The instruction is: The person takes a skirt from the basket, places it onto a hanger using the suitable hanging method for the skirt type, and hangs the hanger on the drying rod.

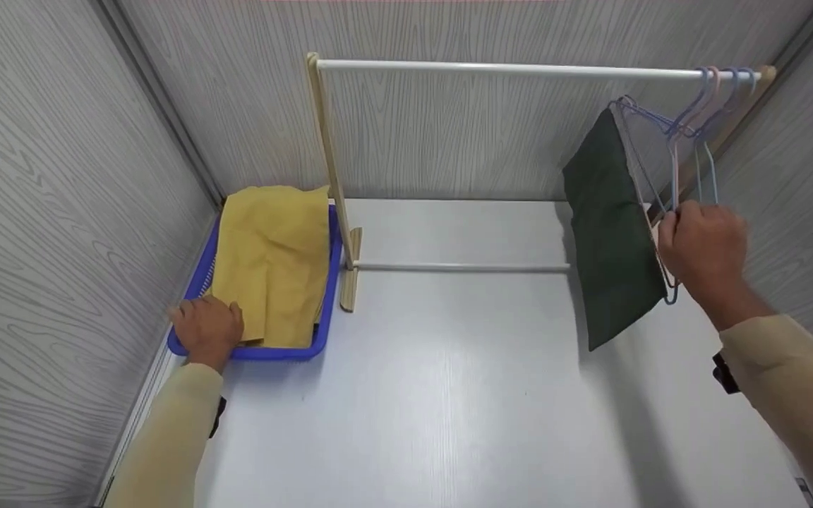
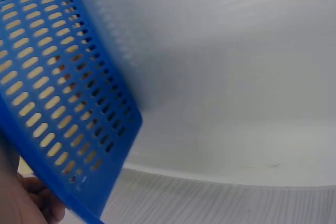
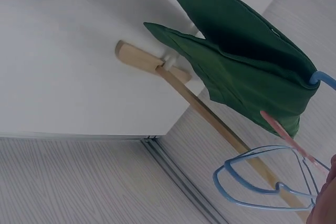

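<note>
In the head view my right hand [image 1: 706,243] is at the hangers on the right of the rack, its fingers curled round the side of a pink hanger [image 3: 281,128]. Just left of it hangs a dark green cloth [image 1: 611,226], folded over a blue hanger [image 1: 650,116]. More blue hangers [image 3: 249,174] hang beyond the hand in the right wrist view. My left hand [image 1: 209,328] rests at the near left corner of a blue basket [image 1: 272,354], fingers loosely bent over the rim. Beside it a folded yellow cloth [image 1: 272,261] lies in the basket.
A rack with a white top rail [image 1: 484,67], wooden uprights [image 1: 329,155] and a low white bar [image 1: 463,267] stands on the white table [image 1: 413,409]. Grey wood-grain panels [image 1: 61,233] close in the back and both sides.
</note>
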Demonstrator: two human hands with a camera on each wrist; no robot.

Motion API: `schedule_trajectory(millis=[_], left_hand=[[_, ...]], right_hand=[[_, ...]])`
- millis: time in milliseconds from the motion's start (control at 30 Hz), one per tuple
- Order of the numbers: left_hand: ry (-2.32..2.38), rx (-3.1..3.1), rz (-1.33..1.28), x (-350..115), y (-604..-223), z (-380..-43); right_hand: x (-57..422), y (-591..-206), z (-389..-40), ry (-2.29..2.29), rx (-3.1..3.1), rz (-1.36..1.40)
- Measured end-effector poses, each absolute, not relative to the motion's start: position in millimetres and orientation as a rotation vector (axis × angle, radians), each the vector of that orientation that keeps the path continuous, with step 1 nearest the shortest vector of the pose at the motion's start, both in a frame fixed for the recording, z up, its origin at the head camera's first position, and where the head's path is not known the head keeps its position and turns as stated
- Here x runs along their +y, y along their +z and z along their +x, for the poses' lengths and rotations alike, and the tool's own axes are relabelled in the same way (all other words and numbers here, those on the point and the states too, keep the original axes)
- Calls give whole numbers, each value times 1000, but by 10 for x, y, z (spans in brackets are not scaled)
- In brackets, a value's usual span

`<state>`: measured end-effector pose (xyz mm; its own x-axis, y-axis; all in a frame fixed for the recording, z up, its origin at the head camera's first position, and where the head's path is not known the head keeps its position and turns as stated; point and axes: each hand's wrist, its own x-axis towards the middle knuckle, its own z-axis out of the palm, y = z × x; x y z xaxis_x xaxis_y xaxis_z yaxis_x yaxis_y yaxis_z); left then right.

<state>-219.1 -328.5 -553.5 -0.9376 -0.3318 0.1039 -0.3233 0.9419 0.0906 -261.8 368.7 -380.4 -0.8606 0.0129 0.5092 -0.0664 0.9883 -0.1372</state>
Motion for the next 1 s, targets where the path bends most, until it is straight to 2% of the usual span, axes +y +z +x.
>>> schedule_trajectory(millis=[400,667,1000], left_hand=[[-216,-3258,608,-3365,-5546,-2253],[-457,-3117,572,-3361,-5533,-2334],[-691,-3027,533,-3315,-5365,-2365]], right_hand=[[3633,-3832,-2604,203,-2590,42],[3682,-3881,-2574,178,-2577,44],[3720,-3943,-2579,143,-2385,180]])
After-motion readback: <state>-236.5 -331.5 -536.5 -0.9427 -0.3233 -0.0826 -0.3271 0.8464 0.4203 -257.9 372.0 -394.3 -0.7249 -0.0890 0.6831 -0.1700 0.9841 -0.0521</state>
